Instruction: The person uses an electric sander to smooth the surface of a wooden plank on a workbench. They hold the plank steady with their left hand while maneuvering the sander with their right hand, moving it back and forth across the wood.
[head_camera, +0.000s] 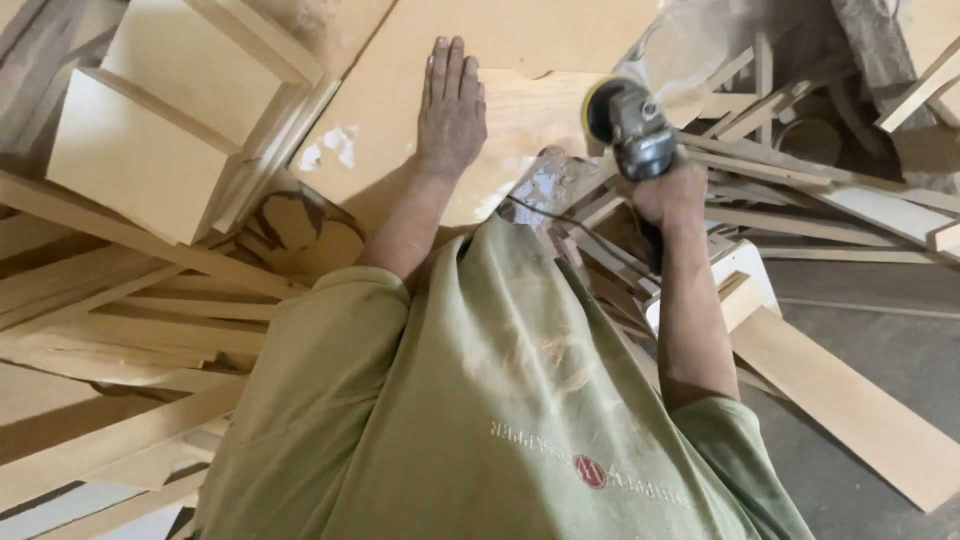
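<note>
A: We have the flat wood board (480, 110) in front of us, lying on top of the wood pile. Our left hand (452, 110) lies on it, wide open with fingers straight, pressing down and holding nothing.

B: And our right hand (668, 190) is wrapped tight round the grinder (630, 125). Its round disc sits at the board's right edge.

A: To do this well, I think we keep the flat hand well away from the disc, hold the board still, and move the tool slowly (dust is flying up there already).

B: Let's count! One board under our hand, one grinder, two hands.

A: And two pale boxes (150, 130) on the left. The loose wood strips (130, 320) all around us are too many to count.
</note>
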